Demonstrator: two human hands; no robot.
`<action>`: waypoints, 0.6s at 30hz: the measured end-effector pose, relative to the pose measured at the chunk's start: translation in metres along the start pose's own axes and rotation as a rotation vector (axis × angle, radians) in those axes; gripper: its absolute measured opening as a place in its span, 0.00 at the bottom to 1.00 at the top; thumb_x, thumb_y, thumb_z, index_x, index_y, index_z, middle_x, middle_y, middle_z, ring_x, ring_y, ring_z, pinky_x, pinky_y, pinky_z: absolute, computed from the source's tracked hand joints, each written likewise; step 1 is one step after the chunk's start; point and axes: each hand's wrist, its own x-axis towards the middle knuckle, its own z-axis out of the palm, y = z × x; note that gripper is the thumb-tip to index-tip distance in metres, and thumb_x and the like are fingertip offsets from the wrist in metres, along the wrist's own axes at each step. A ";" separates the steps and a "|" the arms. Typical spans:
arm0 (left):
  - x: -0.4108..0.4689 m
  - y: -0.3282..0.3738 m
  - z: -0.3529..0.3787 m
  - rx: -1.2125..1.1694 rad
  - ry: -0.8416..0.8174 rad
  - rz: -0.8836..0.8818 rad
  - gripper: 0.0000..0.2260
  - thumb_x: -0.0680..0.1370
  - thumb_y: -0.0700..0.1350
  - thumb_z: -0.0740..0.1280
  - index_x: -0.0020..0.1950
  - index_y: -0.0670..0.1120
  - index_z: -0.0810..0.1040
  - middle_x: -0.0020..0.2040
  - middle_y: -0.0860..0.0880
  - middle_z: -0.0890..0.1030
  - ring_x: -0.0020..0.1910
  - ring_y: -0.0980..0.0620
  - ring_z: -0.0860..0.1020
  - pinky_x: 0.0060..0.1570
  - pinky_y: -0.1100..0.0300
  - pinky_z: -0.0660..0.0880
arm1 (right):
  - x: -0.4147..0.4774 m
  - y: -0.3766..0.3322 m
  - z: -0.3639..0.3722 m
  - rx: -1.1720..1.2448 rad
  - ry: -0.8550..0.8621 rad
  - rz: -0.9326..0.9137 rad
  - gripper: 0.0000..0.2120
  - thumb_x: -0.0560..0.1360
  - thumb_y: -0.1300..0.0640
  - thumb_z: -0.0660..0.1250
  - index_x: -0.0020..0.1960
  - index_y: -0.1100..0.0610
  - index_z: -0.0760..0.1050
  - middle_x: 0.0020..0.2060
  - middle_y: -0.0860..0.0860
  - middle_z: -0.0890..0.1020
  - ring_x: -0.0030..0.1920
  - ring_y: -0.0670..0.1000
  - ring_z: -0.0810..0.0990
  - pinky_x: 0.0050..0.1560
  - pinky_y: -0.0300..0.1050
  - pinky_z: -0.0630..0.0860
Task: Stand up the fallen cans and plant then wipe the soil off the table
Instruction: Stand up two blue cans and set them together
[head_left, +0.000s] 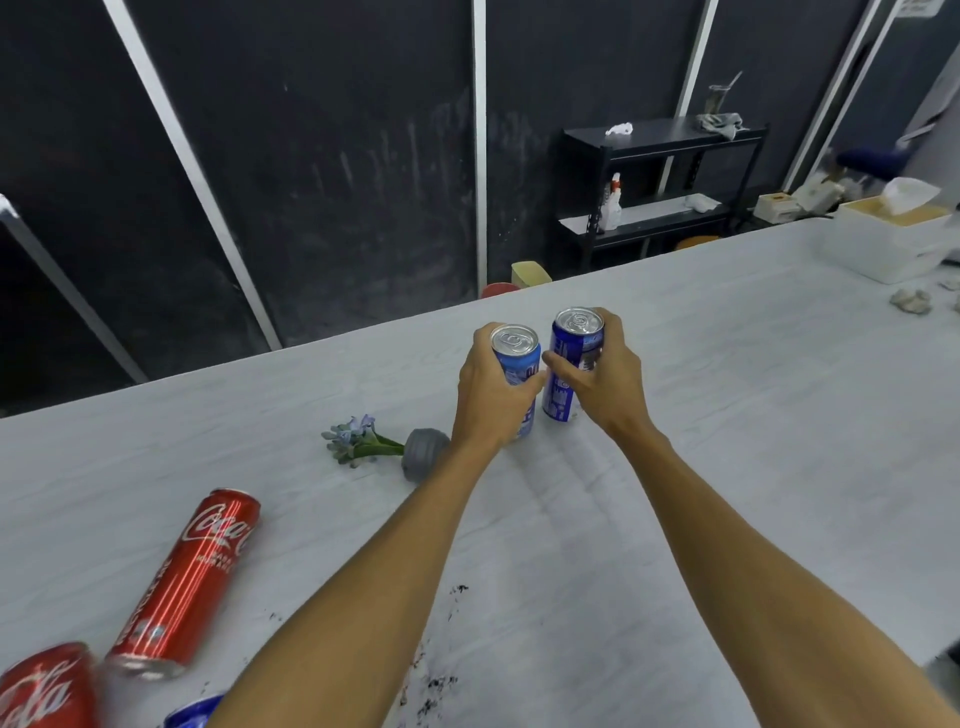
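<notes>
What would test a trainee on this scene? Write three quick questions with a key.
1. True or false: the plant stands upright.
2. What does the left hand hold? A) the plant B) a blue can C) a cloth
3. Fill in: the soil lies ____ to the camera than the plant.
Key: 1 false (it lies on its side); 2 B; 3 nearer.

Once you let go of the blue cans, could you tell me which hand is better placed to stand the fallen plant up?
Left. The plant lies tipped over just left of the left hand; the right hand grips its can farther away.
</notes>
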 end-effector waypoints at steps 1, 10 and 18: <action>0.005 -0.002 0.002 0.006 0.000 -0.003 0.32 0.71 0.45 0.75 0.71 0.45 0.63 0.69 0.46 0.72 0.66 0.46 0.72 0.64 0.51 0.72 | 0.006 0.002 0.003 0.004 -0.004 0.003 0.34 0.72 0.54 0.72 0.72 0.56 0.60 0.68 0.53 0.72 0.65 0.54 0.72 0.59 0.46 0.73; 0.040 -0.015 0.008 0.023 0.003 -0.012 0.32 0.73 0.44 0.74 0.71 0.45 0.63 0.69 0.46 0.72 0.66 0.47 0.73 0.61 0.55 0.72 | 0.036 0.012 0.025 0.007 -0.027 0.019 0.34 0.72 0.53 0.72 0.73 0.56 0.59 0.69 0.54 0.71 0.67 0.54 0.71 0.61 0.47 0.72; 0.055 -0.020 0.014 0.024 -0.005 -0.016 0.32 0.73 0.44 0.74 0.72 0.45 0.62 0.70 0.46 0.71 0.67 0.46 0.72 0.62 0.54 0.72 | 0.049 0.015 0.030 -0.019 -0.020 0.015 0.35 0.73 0.52 0.71 0.74 0.57 0.59 0.70 0.54 0.70 0.68 0.55 0.71 0.63 0.48 0.71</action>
